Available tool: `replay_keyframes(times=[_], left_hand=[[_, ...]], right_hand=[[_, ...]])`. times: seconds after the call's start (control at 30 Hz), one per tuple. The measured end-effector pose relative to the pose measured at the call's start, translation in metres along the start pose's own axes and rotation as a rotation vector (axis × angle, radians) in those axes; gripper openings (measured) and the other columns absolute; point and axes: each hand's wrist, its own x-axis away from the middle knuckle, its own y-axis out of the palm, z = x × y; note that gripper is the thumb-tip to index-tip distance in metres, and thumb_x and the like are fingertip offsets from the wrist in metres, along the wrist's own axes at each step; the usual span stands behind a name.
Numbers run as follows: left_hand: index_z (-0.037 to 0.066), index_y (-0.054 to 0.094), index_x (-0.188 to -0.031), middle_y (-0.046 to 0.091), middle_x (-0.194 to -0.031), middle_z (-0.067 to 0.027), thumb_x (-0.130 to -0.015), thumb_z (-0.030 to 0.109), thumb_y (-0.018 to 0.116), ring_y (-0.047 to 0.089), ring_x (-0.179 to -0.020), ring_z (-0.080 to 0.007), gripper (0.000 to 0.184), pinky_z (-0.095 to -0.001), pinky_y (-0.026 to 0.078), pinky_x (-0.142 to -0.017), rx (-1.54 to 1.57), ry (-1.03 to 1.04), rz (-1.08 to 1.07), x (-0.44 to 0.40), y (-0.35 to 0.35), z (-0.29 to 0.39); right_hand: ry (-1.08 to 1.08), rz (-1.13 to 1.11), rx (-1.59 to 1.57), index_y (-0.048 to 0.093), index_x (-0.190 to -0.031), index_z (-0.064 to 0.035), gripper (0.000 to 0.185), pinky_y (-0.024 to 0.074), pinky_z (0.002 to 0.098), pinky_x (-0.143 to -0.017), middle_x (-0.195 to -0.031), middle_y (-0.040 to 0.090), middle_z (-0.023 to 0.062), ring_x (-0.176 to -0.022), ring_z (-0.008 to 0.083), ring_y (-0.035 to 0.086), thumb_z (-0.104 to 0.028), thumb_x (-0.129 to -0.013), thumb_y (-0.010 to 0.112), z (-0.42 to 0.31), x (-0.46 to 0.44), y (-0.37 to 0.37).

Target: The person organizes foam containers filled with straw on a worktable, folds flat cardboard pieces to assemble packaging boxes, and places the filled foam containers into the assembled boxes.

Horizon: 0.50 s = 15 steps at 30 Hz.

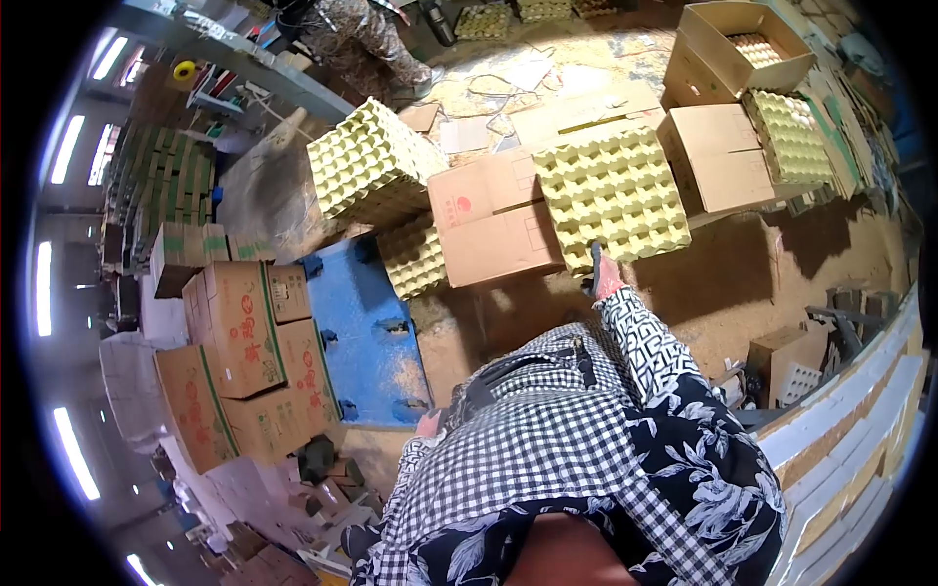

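My right hand (pixel 605 275), which looks partly covered by a dark glove, is at the near edge of a yellow egg tray (pixel 614 193). Its dark fingertip overlaps the rim and the hand looks closed on it; the fingers underneath are hidden. No eggs show in this tray's cups. Left of it, touching or nearly so, is a closed cardboard box (pixel 493 217) with a red print. My left hand (pixel 430 422) hangs low beside the checked apron (pixel 528 420), mostly hidden, its fingers not readable.
A tall stack of egg trays (pixel 371 161) stands left of the box. A blue pallet (pixel 357 332) lies below, with printed cartons (pixel 244 332) beside it. At right are an open box of eggs (pixel 723 63), another carton (pixel 718 161) and a tray (pixel 791 142). A person (pixel 366 44) stands behind.
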Motion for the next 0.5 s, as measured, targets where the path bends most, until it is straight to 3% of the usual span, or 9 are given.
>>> replay_keyframes(times=[0.03, 0.07, 0.13, 0.2, 0.23, 0.3, 0.37, 0.43, 0.5], left_hand=[[0.010, 0.057, -0.112, 0.062, -0.102, -0.0158, -0.078, 0.015, 0.059, 0.060, -0.087, -0.0391, 0.034, -0.0425, 0.049, -0.072, -0.041, 0.075, 0.060, 0.007, 0.004, -0.007], [0.010, 0.056, -0.112, 0.062, -0.101, -0.0157, -0.078, 0.015, 0.059, 0.060, -0.085, -0.0393, 0.035, -0.0423, 0.049, -0.071, -0.085, 0.165, 0.112, 0.007, 0.004, -0.011], [0.010, 0.056, -0.113, 0.062, -0.099, -0.0165, -0.080, 0.014, 0.056, 0.061, -0.081, -0.0386, 0.033, -0.0418, 0.049, -0.069, -0.027, 0.091, 0.090, -0.001, -0.015, 0.002], [0.009, 0.056, -0.112, 0.063, -0.095, -0.0157, -0.083, 0.015, 0.052, 0.062, -0.080, -0.0354, 0.029, -0.0394, 0.049, -0.069, 0.101, -0.018, 0.095, -0.009, -0.039, 0.035], [0.008, 0.058, -0.108, 0.064, -0.091, -0.0136, -0.086, 0.018, 0.053, 0.063, -0.078, -0.0297, 0.025, -0.0366, 0.049, -0.068, 0.035, 0.031, 0.132, -0.018, -0.028, 0.024], [0.008, 0.058, -0.108, 0.064, -0.091, -0.0135, -0.087, 0.018, 0.052, 0.063, -0.077, -0.0295, 0.025, -0.0364, 0.049, -0.068, 0.048, 0.038, 0.126, -0.033, -0.026, 0.022], [0.007, 0.058, -0.108, 0.064, -0.090, -0.0134, -0.087, 0.018, 0.052, 0.063, -0.077, -0.0293, 0.025, -0.0363, 0.049, -0.068, 0.083, 0.005, 0.084, -0.045, -0.028, 0.026], [0.007, 0.058, -0.108, 0.064, -0.090, -0.0133, -0.087, 0.018, 0.052, 0.063, -0.077, -0.0291, 0.024, -0.0362, 0.049, -0.068, 0.114, -0.034, 0.039, -0.056, -0.030, 0.026], [0.007, 0.058, -0.108, 0.064, -0.090, -0.0132, -0.087, 0.019, 0.052, 0.063, -0.077, -0.0288, 0.024, -0.0360, 0.049, -0.068, 0.121, -0.059, 0.010, -0.065, -0.031, 0.025]], right_hand=[[0.069, 0.005, -0.055, 0.060, -0.089, -0.0069, 0.046, 0.0424, 0.0390, -0.049, -0.068, 0.052, 0.0053, -0.059, 0.0230, 0.052, -0.053, -0.083, 0.060, -0.004, -0.004, 0.004], [-0.205, 0.023, -0.111, 0.060, -0.088, -0.0075, 0.041, 0.0426, 0.0383, -0.048, -0.065, 0.051, 0.0046, -0.055, 0.0218, 0.051, -0.048, -0.082, 0.063, 0.020, -0.022, 0.013], [0.043, 0.194, -0.470, 0.061, -0.089, -0.0090, 0.029, 0.0463, 0.0361, -0.052, -0.067, 0.056, 0.0048, -0.058, 0.0200, 0.055, -0.034, -0.079, 0.072, 0.031, -0.047, 0.017], [0.129, -0.033, -0.610, 0.063, -0.101, -0.0082, 0.036, 0.0519, 0.0335, -0.068, -0.092, 0.065, 0.0070, -0.079, 0.0202, 0.063, -0.034, -0.078, 0.072, 0.043, -0.061, 0.002], [0.165, -0.059, -0.521, 0.063, -0.105, -0.0087, 0.038, 0.0528, 0.0338, -0.073, -0.098, 0.066, 0.0079, -0.083, 0.0206, 0.063, -0.034, -0.079, 0.072, 0.045, -0.061, -0.008], [0.092, -0.120, -0.594, 0.059, -0.114, -0.0019, 0.056, 0.0518, 0.0389, -0.070, -0.099, 0.063, 0.0148, -0.085, 0.0256, 0.061, -0.037, -0.074, 0.074, 0.027, -0.028, -0.003], [-0.013, -0.076, -0.634, 0.059, -0.113, 0.0038, 0.055, 0.0503, 0.0351, -0.078, -0.104, 0.063, 0.0157, -0.090, 0.0266, 0.061, -0.033, -0.075, 0.073, 0.080, -0.100, -0.018], [-0.076, -0.053, -0.539, 0.059, -0.113, -0.0067, 0.041, 0.0533, 0.0363, -0.077, -0.104, 0.065, 0.0104, -0.091, 0.0224, 0.063, -0.029, -0.080, 0.069, 0.058, -0.070, -0.026], [-0.015, -0.173, -0.568, 0.060, -0.112, -0.0066, 0.039, 0.0534, 0.0358, -0.077, -0.099, 0.066, 0.0101, -0.087, 0.0218, 0.065, -0.027, -0.080, 0.069, 0.005, 0.003, -0.044]])
